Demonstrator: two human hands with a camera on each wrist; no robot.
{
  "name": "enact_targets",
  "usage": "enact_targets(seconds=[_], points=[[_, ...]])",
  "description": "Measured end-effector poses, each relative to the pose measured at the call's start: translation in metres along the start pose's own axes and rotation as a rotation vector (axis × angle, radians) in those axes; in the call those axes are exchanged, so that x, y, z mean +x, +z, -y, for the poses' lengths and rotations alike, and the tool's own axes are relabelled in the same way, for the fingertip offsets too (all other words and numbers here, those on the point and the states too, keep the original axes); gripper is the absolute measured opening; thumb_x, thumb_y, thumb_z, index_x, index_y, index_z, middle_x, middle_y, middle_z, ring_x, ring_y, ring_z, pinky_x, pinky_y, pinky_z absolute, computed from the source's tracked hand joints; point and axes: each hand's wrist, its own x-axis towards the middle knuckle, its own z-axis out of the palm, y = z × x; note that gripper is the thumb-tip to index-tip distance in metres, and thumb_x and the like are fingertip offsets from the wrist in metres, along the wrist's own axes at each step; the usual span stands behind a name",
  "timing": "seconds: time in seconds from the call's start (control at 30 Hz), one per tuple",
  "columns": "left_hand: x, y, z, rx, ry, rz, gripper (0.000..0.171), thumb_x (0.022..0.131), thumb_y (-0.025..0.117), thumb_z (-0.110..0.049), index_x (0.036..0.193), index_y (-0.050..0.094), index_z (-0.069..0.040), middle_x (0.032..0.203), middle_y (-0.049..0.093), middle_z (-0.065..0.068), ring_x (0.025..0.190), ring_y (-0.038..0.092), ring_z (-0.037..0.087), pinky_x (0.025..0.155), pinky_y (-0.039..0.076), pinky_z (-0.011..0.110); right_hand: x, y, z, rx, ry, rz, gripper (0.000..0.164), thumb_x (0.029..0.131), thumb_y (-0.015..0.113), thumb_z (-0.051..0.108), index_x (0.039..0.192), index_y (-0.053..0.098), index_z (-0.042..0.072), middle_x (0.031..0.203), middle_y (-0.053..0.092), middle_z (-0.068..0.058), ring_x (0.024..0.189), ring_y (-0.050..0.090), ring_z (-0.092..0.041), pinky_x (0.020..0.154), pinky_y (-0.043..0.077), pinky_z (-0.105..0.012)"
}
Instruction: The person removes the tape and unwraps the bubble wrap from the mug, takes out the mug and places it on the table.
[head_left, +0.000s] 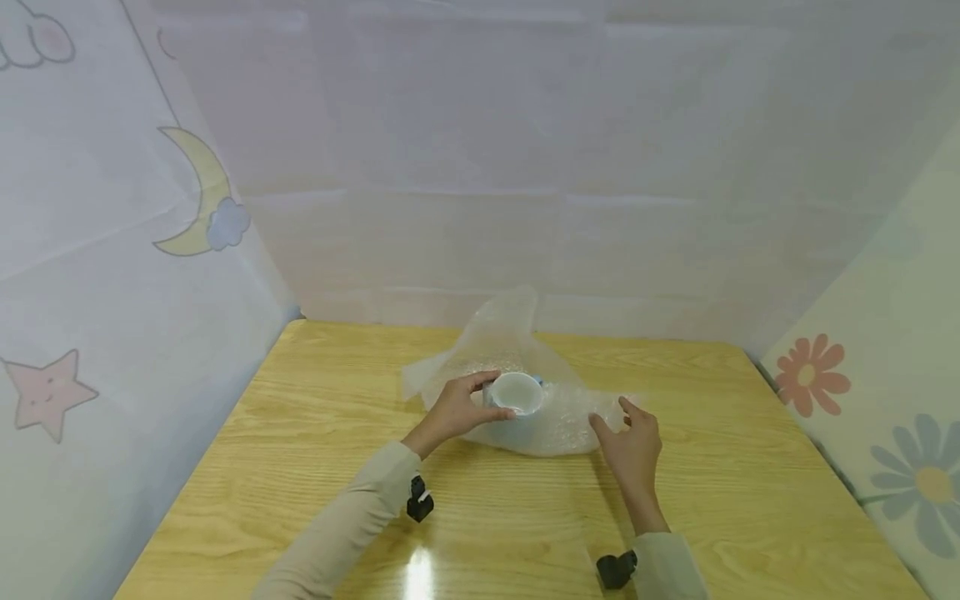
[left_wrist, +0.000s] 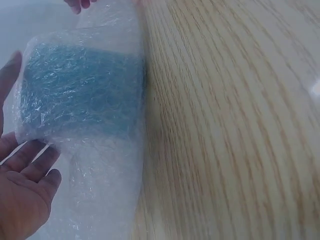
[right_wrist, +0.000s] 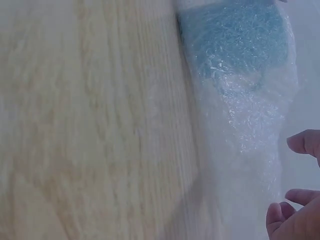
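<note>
A blue cup with a white inside stands on bubble wrap, its round mouth facing up. Wrap covers the cup's near side, and the blue shows through it in both wrist views. My left hand grips the cup from the left, thumb at the near side and fingers at the far side of the rim. To the right, my right hand hovers by the right end of the wrap, thumb and fingers spread apart. In the right wrist view, a gap shows between its fingers and the wrap.
The wood-grain table reaches a pale back wall. Printed sheets with a moon and flowers hang at the sides. Small black devices sit at both wrists. The wrap's far end rises toward the back wall.
</note>
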Motion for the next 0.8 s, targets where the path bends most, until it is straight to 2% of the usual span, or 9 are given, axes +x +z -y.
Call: enact_targets(seconds=[0.17, 0.27, 0.4, 0.57, 0.7, 0.8], points=[[0.004, -0.005, 0.001, -0.015, 0.073, -0.097, 0.050, 0.091, 0.071, -0.032, 0.130, 0.060, -0.002, 0.124, 0.063, 0.012, 0.114, 0.060, 0.025, 0.092, 0.051, 0.039, 0.003, 0.000, 0.003, 0.054, -0.052, -0.028, 0.054, 0.090, 0.071, 0.019, 0.131, 0.053, -0.010, 0.125, 0.049, -0.027, 0.114, 0.047, -0.042, 0.086, 0.049, -0.053], [0.007, -0.009, 0.000, -0.042, 0.115, -0.151, 0.034, 0.095, 0.066, -0.023, 0.120, 0.064, 0.000, 0.112, 0.068, 0.013, 0.105, 0.064, 0.025, 0.088, 0.053, 0.038, 0.005, 0.000, 0.003, 0.080, -0.096, -0.019, 0.050, 0.092, 0.069, 0.021, 0.130, 0.055, -0.008, 0.124, 0.051, -0.025, 0.115, 0.048, -0.040, 0.087, 0.049, -0.051], [0.010, -0.015, 0.000, -0.072, 0.109, -0.184, 0.022, 0.096, 0.064, -0.020, 0.107, 0.069, -0.002, 0.100, 0.070, 0.006, 0.094, 0.067, 0.021, 0.083, 0.054, 0.034, 0.011, 0.001, 0.006, 0.115, -0.159, 0.000, 0.043, 0.093, 0.068, 0.021, 0.127, 0.059, -0.004, 0.123, 0.056, -0.022, 0.114, 0.051, -0.036, 0.086, 0.047, -0.043], [0.013, -0.021, 0.007, -0.053, 0.046, -0.159, 0.027, 0.100, 0.058, -0.027, 0.097, 0.069, -0.003, 0.093, 0.069, 0.002, 0.085, 0.065, 0.019, 0.073, 0.052, 0.032, 0.019, 0.003, 0.012, 0.123, -0.275, 0.065, 0.032, 0.095, 0.066, 0.021, 0.116, 0.065, -0.002, 0.115, 0.064, -0.016, 0.107, 0.057, -0.029, 0.085, 0.048, -0.039], [0.014, -0.023, 0.010, -0.039, 0.019, -0.111, 0.030, 0.101, 0.054, -0.031, 0.095, 0.070, -0.006, 0.100, 0.069, 0.002, 0.091, 0.063, 0.017, 0.076, 0.051, 0.034, 0.025, 0.005, 0.018, 0.114, -0.348, 0.120, 0.030, 0.095, 0.065, 0.022, 0.113, 0.066, -0.002, 0.112, 0.066, -0.015, 0.105, 0.059, -0.031, 0.087, 0.048, -0.047], [0.014, -0.024, 0.011, -0.040, 0.032, -0.071, 0.027, 0.101, 0.054, -0.029, 0.095, 0.070, -0.008, 0.109, 0.068, 0.004, 0.097, 0.062, 0.017, 0.078, 0.050, 0.034, 0.030, 0.006, 0.021, 0.094, -0.377, 0.157, 0.031, 0.095, 0.065, 0.023, 0.114, 0.066, -0.002, 0.113, 0.066, -0.015, 0.108, 0.058, -0.034, 0.088, 0.047, -0.052]])
